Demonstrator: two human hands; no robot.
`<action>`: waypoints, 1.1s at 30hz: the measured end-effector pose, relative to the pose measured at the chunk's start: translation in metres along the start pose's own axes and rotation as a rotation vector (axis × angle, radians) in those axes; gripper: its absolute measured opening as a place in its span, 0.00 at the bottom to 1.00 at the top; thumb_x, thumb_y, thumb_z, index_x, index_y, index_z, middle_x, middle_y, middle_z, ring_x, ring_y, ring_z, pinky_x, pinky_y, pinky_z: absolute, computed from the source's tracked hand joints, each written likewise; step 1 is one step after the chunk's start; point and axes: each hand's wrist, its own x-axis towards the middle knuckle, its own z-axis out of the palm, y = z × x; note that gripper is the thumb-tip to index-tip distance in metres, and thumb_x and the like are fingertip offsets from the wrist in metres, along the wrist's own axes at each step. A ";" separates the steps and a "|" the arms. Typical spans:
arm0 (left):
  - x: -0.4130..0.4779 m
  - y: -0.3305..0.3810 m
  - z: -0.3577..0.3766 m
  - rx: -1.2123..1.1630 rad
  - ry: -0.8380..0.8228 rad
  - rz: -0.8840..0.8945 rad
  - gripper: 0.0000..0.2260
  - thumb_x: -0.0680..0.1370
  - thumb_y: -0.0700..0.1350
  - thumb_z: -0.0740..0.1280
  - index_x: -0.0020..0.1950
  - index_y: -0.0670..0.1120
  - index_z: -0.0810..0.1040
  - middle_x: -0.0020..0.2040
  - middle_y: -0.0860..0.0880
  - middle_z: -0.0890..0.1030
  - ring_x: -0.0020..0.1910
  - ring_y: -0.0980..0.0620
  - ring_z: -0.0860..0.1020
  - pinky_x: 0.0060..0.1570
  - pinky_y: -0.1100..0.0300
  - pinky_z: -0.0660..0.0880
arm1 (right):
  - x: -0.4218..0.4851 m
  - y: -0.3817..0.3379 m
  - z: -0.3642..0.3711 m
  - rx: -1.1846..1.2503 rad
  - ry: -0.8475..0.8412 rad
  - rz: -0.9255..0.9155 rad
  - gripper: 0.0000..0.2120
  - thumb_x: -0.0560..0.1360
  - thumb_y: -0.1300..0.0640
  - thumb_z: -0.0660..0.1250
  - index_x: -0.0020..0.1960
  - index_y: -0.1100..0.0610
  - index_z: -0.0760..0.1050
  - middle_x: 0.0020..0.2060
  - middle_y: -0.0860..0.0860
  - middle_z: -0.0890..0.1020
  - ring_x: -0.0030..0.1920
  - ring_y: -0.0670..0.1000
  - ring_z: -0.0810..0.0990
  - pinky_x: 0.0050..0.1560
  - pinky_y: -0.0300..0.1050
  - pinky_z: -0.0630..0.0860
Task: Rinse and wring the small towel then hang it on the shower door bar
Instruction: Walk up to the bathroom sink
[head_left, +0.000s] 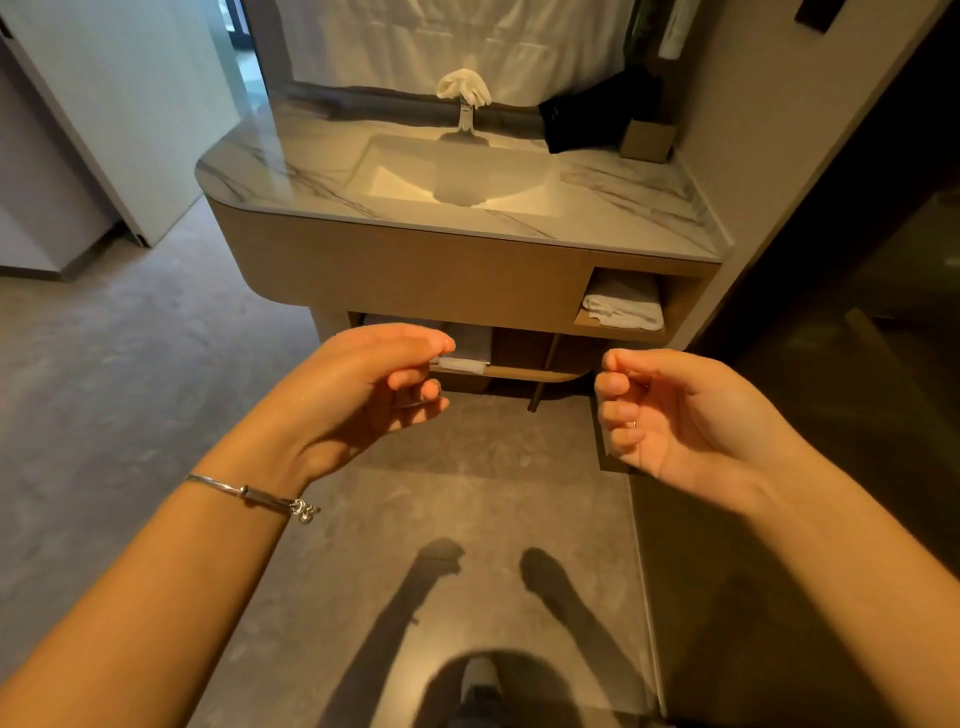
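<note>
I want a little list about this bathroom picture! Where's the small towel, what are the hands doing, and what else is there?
small towel: white, bunched on top of the faucet, not yet picked up
faucet: behind the sink, no water seen running
sink: white basin set in a marble counter
left hand: empty, fingers curled, bracelet on the wrist
right hand: empty, fingers curled
folded towels: on the shelf under the counter
shower door bar: not clearly visible
</note>
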 end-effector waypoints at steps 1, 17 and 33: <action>0.010 0.003 0.000 -0.006 0.007 0.007 0.04 0.70 0.44 0.69 0.36 0.47 0.84 0.20 0.53 0.70 0.26 0.56 0.75 0.41 0.60 0.81 | 0.009 -0.006 -0.002 -0.005 -0.010 0.002 0.02 0.66 0.57 0.66 0.36 0.55 0.76 0.27 0.48 0.75 0.26 0.44 0.70 0.24 0.33 0.66; 0.161 0.031 -0.035 -0.159 0.105 -0.018 0.03 0.70 0.42 0.67 0.37 0.46 0.80 0.16 0.53 0.64 0.22 0.57 0.70 0.41 0.60 0.80 | 0.159 -0.083 -0.008 0.061 -0.094 0.050 0.04 0.68 0.57 0.63 0.35 0.55 0.73 0.26 0.47 0.71 0.24 0.43 0.64 0.23 0.33 0.58; 0.345 0.086 -0.085 -0.186 0.029 -0.055 0.17 0.70 0.45 0.62 0.20 0.46 0.72 0.16 0.53 0.65 0.22 0.58 0.69 0.37 0.64 0.79 | 0.322 -0.169 -0.023 0.079 -0.036 0.011 0.03 0.66 0.57 0.64 0.36 0.55 0.70 0.25 0.47 0.67 0.23 0.43 0.64 0.22 0.34 0.61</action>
